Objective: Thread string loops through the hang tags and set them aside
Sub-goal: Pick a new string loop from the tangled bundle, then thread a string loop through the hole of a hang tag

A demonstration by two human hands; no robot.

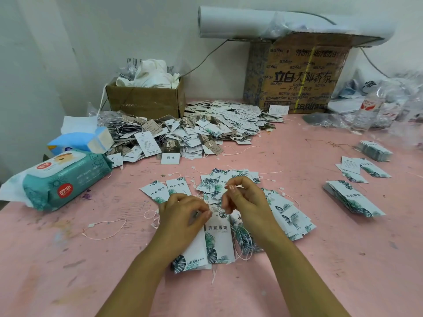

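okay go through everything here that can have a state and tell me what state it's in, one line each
Left hand: pinching the tag's top.
Right hand: pinching string.
Hang tag: held, face up.
Small box: open, stuffed with cloth.
Wipes pack: lid shut.
Loose string loop: lying unused.

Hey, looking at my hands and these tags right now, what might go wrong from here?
1. Both hands, left hand and right hand, pinch at the top of the white leaf-printed hang tag, amid a bunch of thin white strings; neighbouring loops could tangle or get pulled along.
2. The fanned pile of matching tags sits beside the right wrist; a sweep might scatter it.
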